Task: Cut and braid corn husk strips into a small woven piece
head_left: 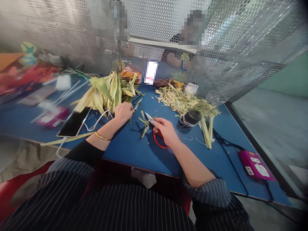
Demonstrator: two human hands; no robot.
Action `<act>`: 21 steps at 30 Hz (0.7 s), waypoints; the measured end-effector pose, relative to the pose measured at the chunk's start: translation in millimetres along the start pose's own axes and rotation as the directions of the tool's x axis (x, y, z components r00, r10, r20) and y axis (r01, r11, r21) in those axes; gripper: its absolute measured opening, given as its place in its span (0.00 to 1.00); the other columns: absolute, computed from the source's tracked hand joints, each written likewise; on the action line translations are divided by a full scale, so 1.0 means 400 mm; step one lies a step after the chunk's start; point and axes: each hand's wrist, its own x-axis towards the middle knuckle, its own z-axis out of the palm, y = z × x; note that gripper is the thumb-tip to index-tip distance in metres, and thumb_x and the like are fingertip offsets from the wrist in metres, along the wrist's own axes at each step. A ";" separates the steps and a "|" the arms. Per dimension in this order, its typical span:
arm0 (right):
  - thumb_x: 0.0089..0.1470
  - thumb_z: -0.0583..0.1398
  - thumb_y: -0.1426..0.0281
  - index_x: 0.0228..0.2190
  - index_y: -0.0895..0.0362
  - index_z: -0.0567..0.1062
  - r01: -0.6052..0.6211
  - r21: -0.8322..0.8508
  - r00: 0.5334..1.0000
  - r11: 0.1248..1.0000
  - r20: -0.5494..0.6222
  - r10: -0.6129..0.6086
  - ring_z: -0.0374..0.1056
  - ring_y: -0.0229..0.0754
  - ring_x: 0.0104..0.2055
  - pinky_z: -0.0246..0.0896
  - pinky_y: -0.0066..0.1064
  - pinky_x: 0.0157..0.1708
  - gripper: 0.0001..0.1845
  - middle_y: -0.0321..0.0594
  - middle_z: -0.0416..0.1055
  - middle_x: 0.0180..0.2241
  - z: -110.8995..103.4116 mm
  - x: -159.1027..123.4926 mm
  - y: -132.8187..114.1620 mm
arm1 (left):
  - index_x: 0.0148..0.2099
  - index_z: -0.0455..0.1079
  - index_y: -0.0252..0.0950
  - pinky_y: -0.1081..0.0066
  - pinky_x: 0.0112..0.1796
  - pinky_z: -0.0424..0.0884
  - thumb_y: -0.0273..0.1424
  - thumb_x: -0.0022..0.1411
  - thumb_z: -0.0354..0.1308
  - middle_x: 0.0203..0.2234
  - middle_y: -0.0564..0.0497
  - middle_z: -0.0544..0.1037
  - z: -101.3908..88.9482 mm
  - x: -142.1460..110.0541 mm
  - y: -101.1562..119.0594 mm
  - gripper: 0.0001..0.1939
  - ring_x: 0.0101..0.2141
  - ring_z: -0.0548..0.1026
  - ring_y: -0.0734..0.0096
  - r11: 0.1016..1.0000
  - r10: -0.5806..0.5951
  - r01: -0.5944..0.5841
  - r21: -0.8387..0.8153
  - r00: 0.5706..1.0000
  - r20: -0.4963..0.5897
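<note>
My right hand [165,130] is closed on a pair of scissors [160,141] with red handles, its blades pointing up and left. A small knotted piece of husk [145,123] is right at the blades; I cannot tell whether my right fingers also hold it. My left hand [123,112], with a gold bangle at the wrist, is at the near edge of a pile of pale corn husks [106,89]. Its fingers are curled down and mostly hidden. A narrow green strip [138,104] shows beside them. What they grip, if anything, cannot be made out.
Shredded husk [180,99] lies behind a dark spool of thread [191,118]. A phone [74,122] with a white cable is at left, a magenta box [255,165] with black cords at right. A perforated metal screen [154,22] stands behind the blue table [144,155]; people are beyond it.
</note>
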 end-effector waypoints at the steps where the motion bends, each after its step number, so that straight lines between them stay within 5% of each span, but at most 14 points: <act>1: 0.42 0.65 0.62 0.38 0.59 0.73 0.084 -0.064 0.993 0.994 -0.079 -0.089 0.63 0.31 0.22 0.61 0.26 0.25 0.20 0.32 0.69 0.26 -0.006 0.001 0.000 | 0.29 0.74 0.35 0.66 0.29 0.57 0.35 0.56 0.58 0.32 0.42 0.76 0.000 -0.002 0.001 0.09 0.33 0.71 0.59 1.000 0.001 -0.001 -0.001 1.000 -0.001; 6: 0.49 0.61 0.58 0.37 0.57 0.75 0.386 -0.325 0.860 0.863 -0.211 -0.465 0.65 0.36 0.30 0.63 0.31 0.35 0.17 0.37 0.71 0.31 -0.049 -0.001 -0.024 | 0.32 0.72 0.36 0.69 0.31 0.59 0.36 0.58 0.55 0.29 0.47 0.77 -0.048 -0.029 0.057 0.09 0.30 0.71 0.66 0.953 0.004 -0.050 -0.300 0.988 -0.152; 9: 0.50 0.60 0.58 0.34 0.56 0.77 0.451 -0.379 0.816 0.808 -0.192 -0.545 0.67 0.40 0.36 0.62 0.34 0.40 0.15 0.40 0.74 0.33 -0.053 -0.005 -0.059 | 0.33 0.69 0.36 0.72 0.32 0.62 0.36 0.58 0.55 0.27 0.50 0.78 -0.084 -0.055 0.132 0.09 0.29 0.71 0.71 0.716 0.056 -0.140 -0.683 0.988 -0.144; 12: 0.47 0.63 0.57 0.35 0.54 0.78 0.393 -0.178 0.908 0.902 -0.077 -0.411 0.68 0.40 0.37 0.62 0.33 0.41 0.16 0.39 0.75 0.34 -0.035 0.000 -0.105 | 0.34 0.68 0.34 0.73 0.31 0.63 0.35 0.57 0.57 0.27 0.50 0.77 -0.101 -0.075 0.197 0.09 0.27 0.70 0.74 0.426 0.194 -0.117 -0.897 0.980 -0.035; 14: 0.44 0.65 0.57 0.32 0.54 0.77 0.280 -0.007 0.959 0.960 0.057 -0.279 0.68 0.38 0.34 0.62 0.31 0.38 0.15 0.37 0.75 0.31 -0.017 0.010 -0.130 | 0.32 0.69 0.33 0.74 0.30 0.62 0.35 0.55 0.58 0.25 0.52 0.75 -0.098 -0.081 0.218 0.09 0.25 0.68 0.76 0.336 0.250 -0.083 -0.938 0.968 0.004; 18: 0.39 0.67 0.63 0.19 0.56 0.71 0.272 0.084 0.962 0.959 -0.011 -0.272 0.62 0.33 0.24 0.59 0.28 0.31 0.12 0.30 0.68 0.20 0.018 0.029 -0.136 | 0.29 0.69 0.33 0.76 0.27 0.59 0.35 0.52 0.61 0.20 0.56 0.70 -0.067 -0.084 0.213 0.10 0.22 0.64 0.79 0.312 0.198 0.012 -0.950 0.977 0.077; 21: 0.40 0.67 0.64 0.22 0.56 0.74 0.318 0.028 0.948 0.948 -0.029 -0.318 0.62 0.34 0.26 0.59 0.28 0.32 0.09 0.31 0.68 0.22 0.035 0.031 -0.110 | 0.27 0.69 0.33 0.76 0.25 0.58 0.34 0.50 0.61 0.18 0.56 0.69 -0.038 -0.087 0.198 0.09 0.22 0.64 0.79 0.356 0.188 0.099 -0.929 0.966 0.175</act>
